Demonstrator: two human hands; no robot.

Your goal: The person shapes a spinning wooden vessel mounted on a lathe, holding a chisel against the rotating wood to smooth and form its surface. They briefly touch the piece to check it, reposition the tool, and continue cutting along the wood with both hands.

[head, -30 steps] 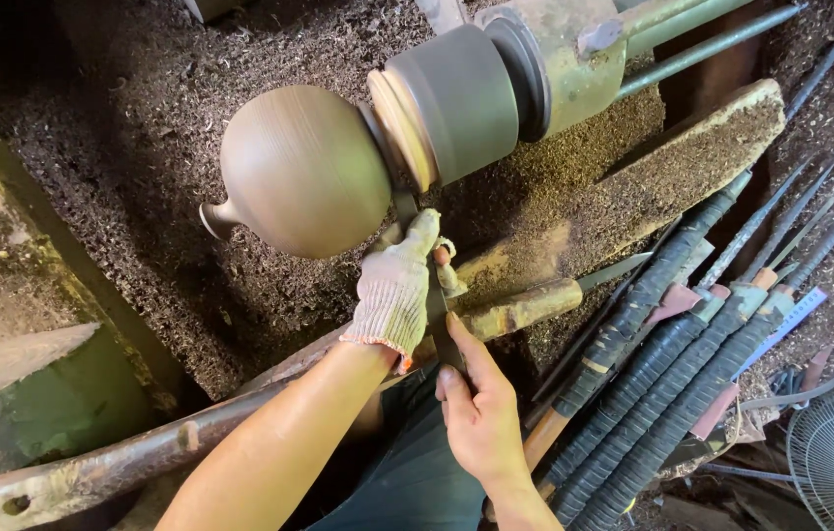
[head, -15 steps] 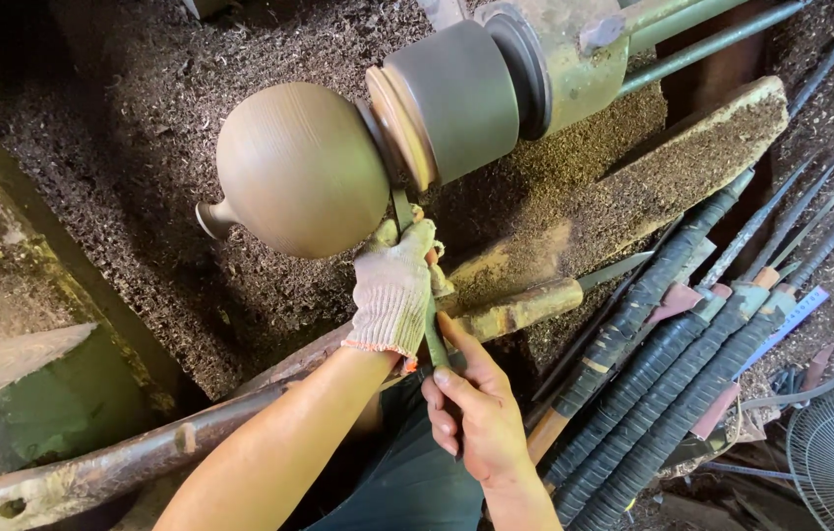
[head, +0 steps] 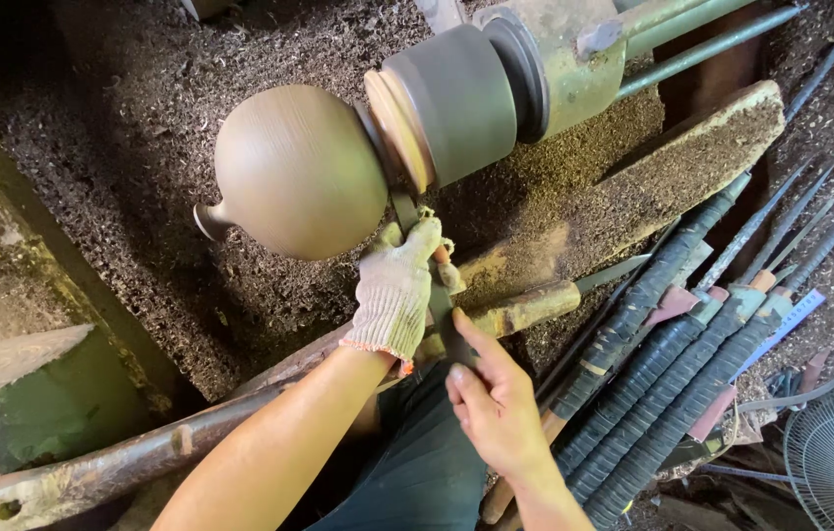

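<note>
Under one round vessel (head: 299, 172) | gloved left hand (head: 397, 290) fingers grip one tool (head: 442, 305) | bare right hand (head: 496, 403) fingers pinch it

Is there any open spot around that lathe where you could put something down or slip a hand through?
Free: the shavings bed left of the round wooden vessel, and the shavings-covered plank right of the chuck. Crowded: the turning tools at right, and under the vessel, where the gloved left hand and bare right hand work.
</note>
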